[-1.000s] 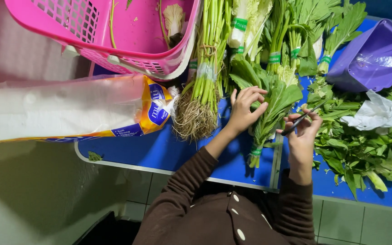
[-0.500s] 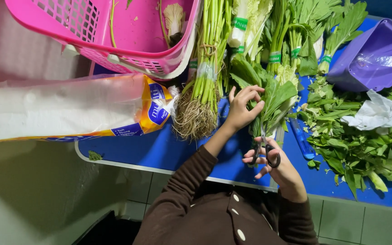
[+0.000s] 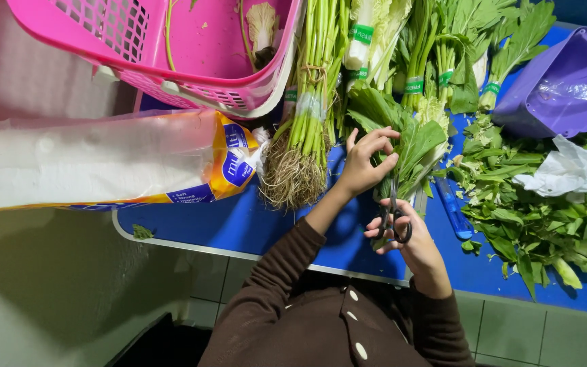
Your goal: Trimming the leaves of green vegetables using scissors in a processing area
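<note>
Scissors [image 3: 392,219] now raised to the stems; right hand [image 3: 409,238] fingers curled through black loops. Left hand [image 3: 365,163] pinches crinkly leafy greens [image 3: 412,146] on smooth blue table [image 3: 239,221].

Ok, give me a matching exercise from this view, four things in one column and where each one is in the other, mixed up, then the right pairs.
Things:
1. scissors
2. pink basket
3. purple tub
4. leafy bunch

Places:
A. tipped on its side at the upper right
B. in the right hand
C. at the upper left
D. under the left hand

Pairs: 1-B, 2-C, 3-A, 4-D
</note>
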